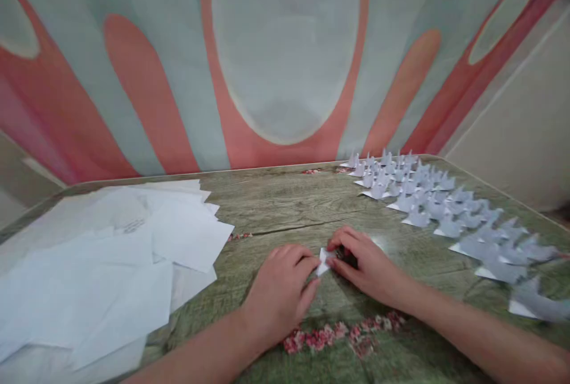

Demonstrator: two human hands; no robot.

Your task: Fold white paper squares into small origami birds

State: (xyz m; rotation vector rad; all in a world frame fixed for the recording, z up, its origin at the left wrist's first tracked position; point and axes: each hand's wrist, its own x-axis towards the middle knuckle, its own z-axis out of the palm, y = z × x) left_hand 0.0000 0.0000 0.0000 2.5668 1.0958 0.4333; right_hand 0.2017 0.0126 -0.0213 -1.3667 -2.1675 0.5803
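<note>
A small folded piece of white paper [324,261] is pinched between my two hands, just above or on the table; I cannot tell whether it touches the surface. My left hand [282,289] closes its thumb and fingers on the paper's left edge. From the other side, my right hand [363,262] grips the right edge between thumb and forefinger. The fingers cover part of the paper, so its full folded shape is hidden.
Loose white paper sheets [111,253] lie overlapped at the left. Rows of folded white paper birds [439,209] stand along the right. The wood-patterned table [285,200] has printed pink flowers [327,336]; a painted wall [285,57] rises behind its far edge.
</note>
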